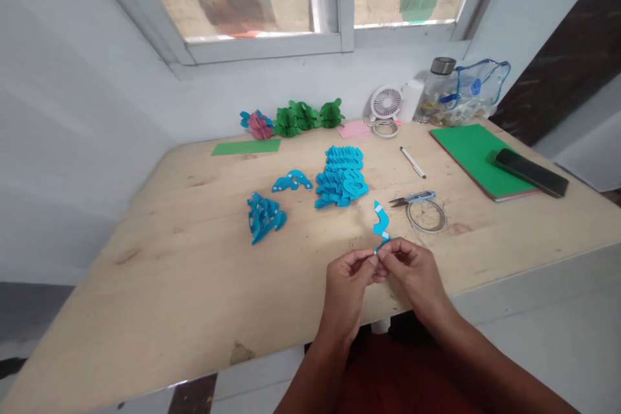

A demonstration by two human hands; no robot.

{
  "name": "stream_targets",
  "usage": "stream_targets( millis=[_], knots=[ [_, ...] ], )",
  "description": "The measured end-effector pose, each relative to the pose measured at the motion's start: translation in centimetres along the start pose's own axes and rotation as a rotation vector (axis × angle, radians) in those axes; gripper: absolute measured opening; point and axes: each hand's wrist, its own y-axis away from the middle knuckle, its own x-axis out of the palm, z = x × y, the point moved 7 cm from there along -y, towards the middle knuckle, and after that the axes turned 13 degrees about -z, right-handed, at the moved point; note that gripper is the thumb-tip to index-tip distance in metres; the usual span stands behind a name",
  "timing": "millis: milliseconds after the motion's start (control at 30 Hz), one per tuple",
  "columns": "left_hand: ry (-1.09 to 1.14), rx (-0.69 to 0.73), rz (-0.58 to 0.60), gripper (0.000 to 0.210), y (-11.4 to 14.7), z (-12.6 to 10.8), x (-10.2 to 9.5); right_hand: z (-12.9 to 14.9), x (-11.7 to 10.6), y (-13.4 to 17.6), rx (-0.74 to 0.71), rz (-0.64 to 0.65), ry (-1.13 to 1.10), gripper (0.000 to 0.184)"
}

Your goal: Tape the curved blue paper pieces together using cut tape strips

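Between my hands, near the table's front edge, is a blue paper cutout [381, 220] with small white tape pieces on it. My left hand [350, 275] pinches its lower end from the left. From the right, my right hand [410, 268] pinches the same end, and the fingertips of both hands meet there. The upper part of the cutout sticks out beyond the fingers. Further left lie a curved blue cutout with white tape pieces [292, 181] and a pile of similar taped cutouts [265, 217]. A larger stack of folded blue paper cutouts [342, 178] sits ahead of my hands.
Thread snips [414, 198] and a tape roll [427, 216] lie right of the cutout. Beyond are a white pen [413, 162], green paper sheets [478, 158] under a black phone [531, 172], a small fan [386, 103], a bottle [436, 87] and green paper decorations [305, 116].
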Motion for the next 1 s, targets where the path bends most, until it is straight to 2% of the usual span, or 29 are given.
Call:
stream_targets(
  millis=[100, 233, 333, 400, 500, 600, 700, 767, 833, 1000],
  knots=[
    [-0.017, 0.033, -0.025, 0.013, -0.2, -0.3, -0.3, 0.7, 0.2, 0.2, -0.102, 0.037, 0.084, 0.018],
    [-0.047, 0.104, -0.071, 0.011, -0.3, -0.7, -0.8, 2.4, 0.4, 0.8, -0.342, 0.077, 0.2, 0.02],
    [-0.055, 0.156, -0.095, 0.01, -0.2, -0.9, -1.0, 3.2, 0.3, 1.4, -0.513, 0.062, 0.288, 0.019],
    [-0.058, 0.179, -0.118, 0.011, -0.2, -1.0, -1.3, 3.3, -0.1, 1.6, -0.546, 0.023, 0.315, 0.017],
    [-0.052, 0.178, -0.171, 0.013, -0.1, -1.1, -1.8, 3.1, -1.1, 1.2, -0.476, -0.067, 0.295, 0.017],
    [-0.034, 0.145, -0.16, 0.015, 0.2, -1.3, -1.6, 2.3, -1.6, 0.8, -0.315, -0.1, 0.18, 0.018],
    [-0.031, 0.115, -0.112, 0.016, 0.6, -1.1, -0.9, 0.7, -0.8, 0.6, -0.096, -0.006, -0.039, 0.025],
    [-0.039, 0.109, -0.09, 0.016, 0.9, -0.8, -0.5, -0.3, 0.0, 0.6, -0.005, 0.09, -0.128, 0.024],
    [-0.061, 0.115, -0.068, 0.015, 1.0, -0.5, -0.2, -1.0, 0.3, 0.6, 0.014, 0.138, -0.149, 0.025],
    [-0.181, 0.18, -0.048, 0.014, 0.9, -0.2, -0.2, -1.6, -0.2, 0.4, -0.022, 0.141, -0.094, 0.025]
  ],
)
